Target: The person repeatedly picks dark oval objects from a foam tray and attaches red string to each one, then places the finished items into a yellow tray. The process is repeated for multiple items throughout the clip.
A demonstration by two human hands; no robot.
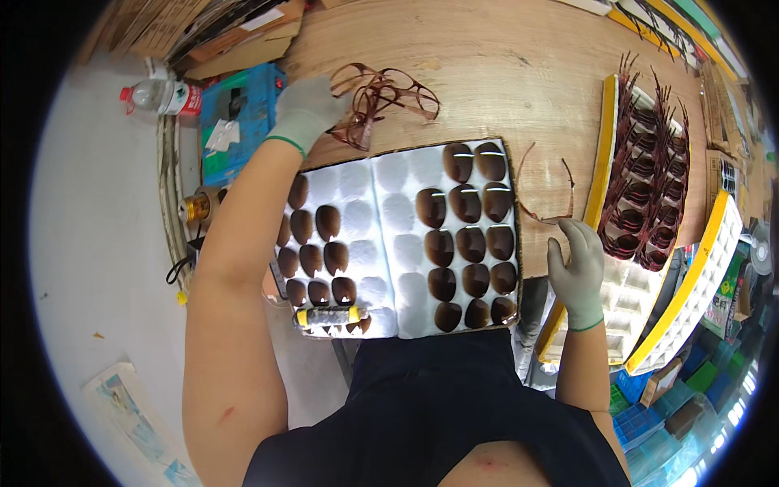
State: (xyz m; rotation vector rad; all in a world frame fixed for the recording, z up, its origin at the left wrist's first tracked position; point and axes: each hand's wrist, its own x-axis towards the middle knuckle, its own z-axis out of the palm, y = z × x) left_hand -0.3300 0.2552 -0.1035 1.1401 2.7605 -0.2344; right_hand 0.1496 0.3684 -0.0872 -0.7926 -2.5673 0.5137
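My left hand (pixel 312 109), in a pale glove, is at the left side of a small pile of reddish-brown eyeglass frames (pixel 398 99). Its fingers are bent and look closed on a frame there, though their tips are partly hidden. Beside the right edge of a white lens tray, my gloved right hand (pixel 579 272) has thumb and forefinger spread. The forefinger meets the near edge of a single thin eyeglass frame (pixel 548 217), which lies with its temples pointing away from me. Dark brown tinted lenses (pixel 469 243) sit in rows on both halves of the tray (pixel 395 326).
A black and yellow cylindrical tool (pixel 329 316) lies on the tray's near left. Right of it stands a yellow-edged compartment tray (pixel 607 146) full of brown frames, beside another pale yellow-edged tray (pixel 690 284). A blue box (pixel 264 93) and a plastic bottle (pixel 154 97) are at left.
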